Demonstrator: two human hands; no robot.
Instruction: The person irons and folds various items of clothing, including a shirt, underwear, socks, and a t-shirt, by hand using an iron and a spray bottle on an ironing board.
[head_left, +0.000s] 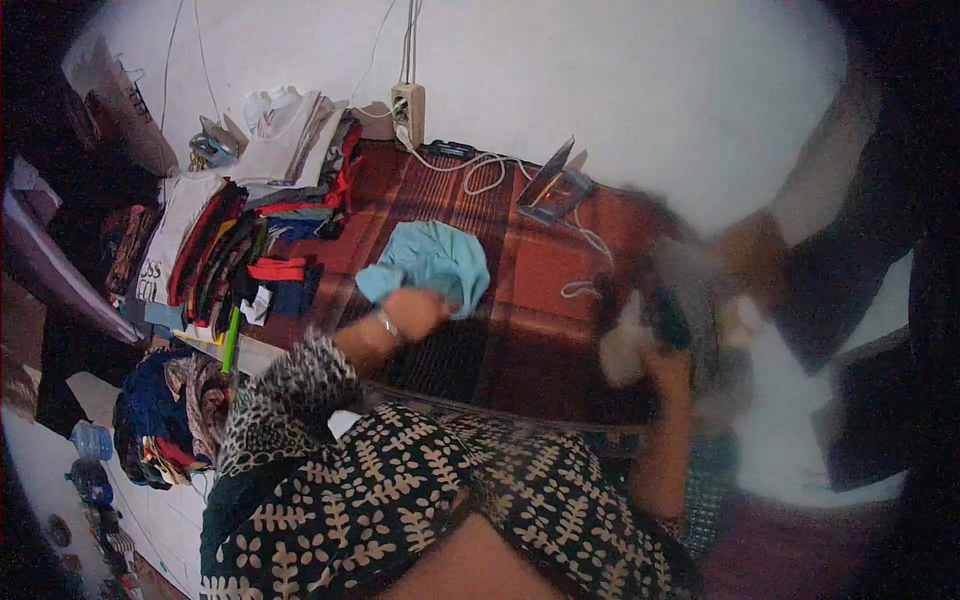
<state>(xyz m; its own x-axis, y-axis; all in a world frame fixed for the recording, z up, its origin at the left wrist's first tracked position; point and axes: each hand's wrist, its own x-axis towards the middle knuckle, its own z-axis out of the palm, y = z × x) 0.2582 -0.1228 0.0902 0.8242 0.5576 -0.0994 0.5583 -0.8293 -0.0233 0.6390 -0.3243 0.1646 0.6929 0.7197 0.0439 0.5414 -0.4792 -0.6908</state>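
Note:
My left hand (416, 313), with a bracelet at the wrist, is closed at the near edge of a crumpled light blue garment (436, 259). The garment lies bunched on a red-brown striped cloth (540, 352) that covers the table. At the table's right end is my right hand (649, 352), smeared by motion. It is among blurred pale and dark green cloth (670, 319), and I cannot tell whether its fingers grip any of it. Towards the wall, a clothes iron (556, 187) with a small red light rests on its heel.
Folded clothes (217, 247) are stacked at the left, with white shirts (285, 142) behind. A power strip (409, 112) hangs at the wall, and the iron's white cord (487, 166) loops across the table. A heap of clothes (169, 412) sits lower left. Blurred pale fabric (787, 420) is at right.

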